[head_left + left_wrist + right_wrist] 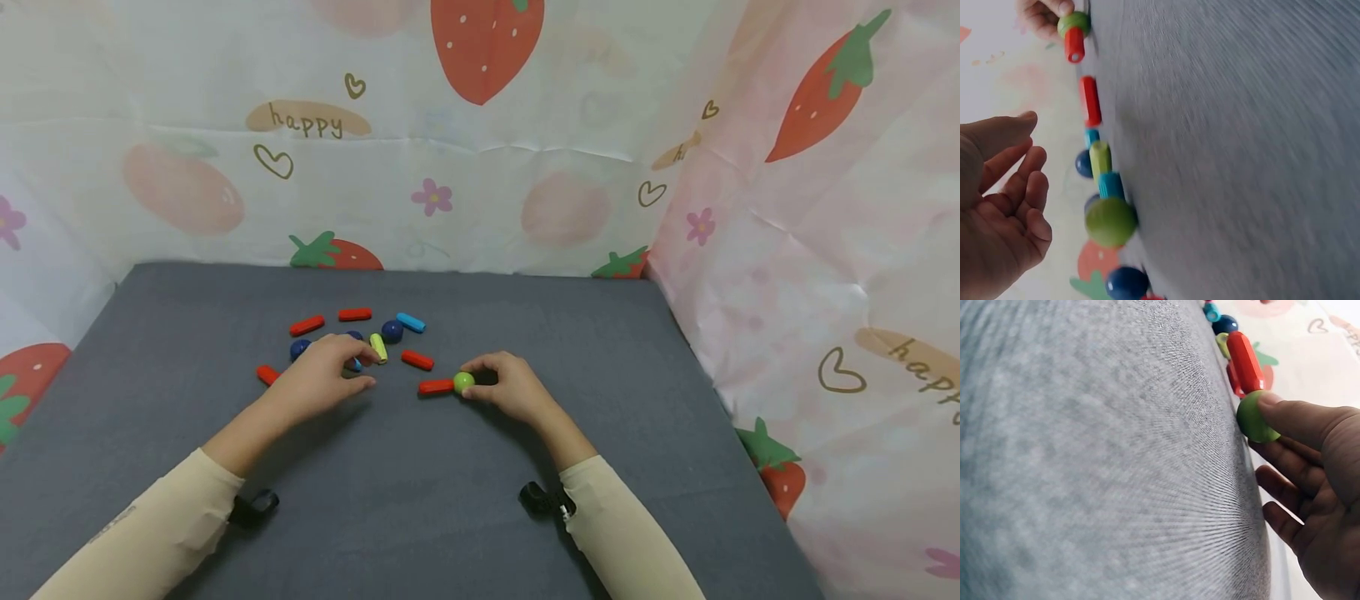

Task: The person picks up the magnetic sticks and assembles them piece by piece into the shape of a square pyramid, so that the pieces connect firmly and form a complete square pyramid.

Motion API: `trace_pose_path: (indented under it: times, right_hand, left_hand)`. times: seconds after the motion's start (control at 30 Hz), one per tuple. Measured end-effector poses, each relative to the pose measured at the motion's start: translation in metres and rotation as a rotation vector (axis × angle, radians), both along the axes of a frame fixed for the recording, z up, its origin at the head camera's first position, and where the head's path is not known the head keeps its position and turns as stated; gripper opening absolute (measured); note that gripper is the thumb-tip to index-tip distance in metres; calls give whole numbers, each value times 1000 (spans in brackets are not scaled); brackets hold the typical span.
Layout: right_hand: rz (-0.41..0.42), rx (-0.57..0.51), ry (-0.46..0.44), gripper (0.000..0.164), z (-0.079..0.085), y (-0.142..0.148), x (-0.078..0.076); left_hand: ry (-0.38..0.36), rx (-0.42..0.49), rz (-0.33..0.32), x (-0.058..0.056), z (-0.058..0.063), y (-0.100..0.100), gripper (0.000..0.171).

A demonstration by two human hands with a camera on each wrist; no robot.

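Note:
My right hand (516, 390) pinches a green ball (1255, 419) between thumb and fingers, low over the table. A red stick-shaped bead (436, 387) sits end to end against the ball, pointing left. My left hand (321, 372) is held over the loose pieces with thumb and fingers apart, nothing between them. Near its fingertips lies a yellow-green stick bead (378, 348). Partly behind that hand in the head view are a light blue bead (355, 364) and navy balls. The left wrist view shows another green ball (1110, 222) below the yellow-green bead.
Several red stick beads lie around, one (417, 360) between the hands and another (355, 314) farther back. A navy ball (392, 332) and a light blue bead (411, 322) lie behind. The grey cloth-covered table (420, 500) meets a strawberry-print curtain (480, 167).

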State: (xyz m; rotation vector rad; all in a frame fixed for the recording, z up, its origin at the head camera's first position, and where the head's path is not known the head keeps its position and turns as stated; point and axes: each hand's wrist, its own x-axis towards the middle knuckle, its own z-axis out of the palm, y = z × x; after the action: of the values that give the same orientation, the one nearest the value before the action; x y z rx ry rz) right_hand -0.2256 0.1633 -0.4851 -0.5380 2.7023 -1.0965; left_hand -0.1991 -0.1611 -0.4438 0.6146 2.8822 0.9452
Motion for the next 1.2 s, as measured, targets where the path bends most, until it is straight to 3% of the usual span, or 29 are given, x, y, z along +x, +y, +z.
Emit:
trace_pose_path:
  times: [0.47, 0.83, 1.2]
  right_hand:
    - [-1, -12, 12, 35, -1, 2, 0]
    - [2, -7, 8, 36, -3, 2, -1]
    - [3, -14, 2, 35, -4, 3, -1]
  left_hand:
    - [-14, -21, 98, 8, 0, -51, 41]
    - [-86, -66, 161, -2, -14, -53, 45]
    - [-113, -83, 132, -11, -22, -52, 45]
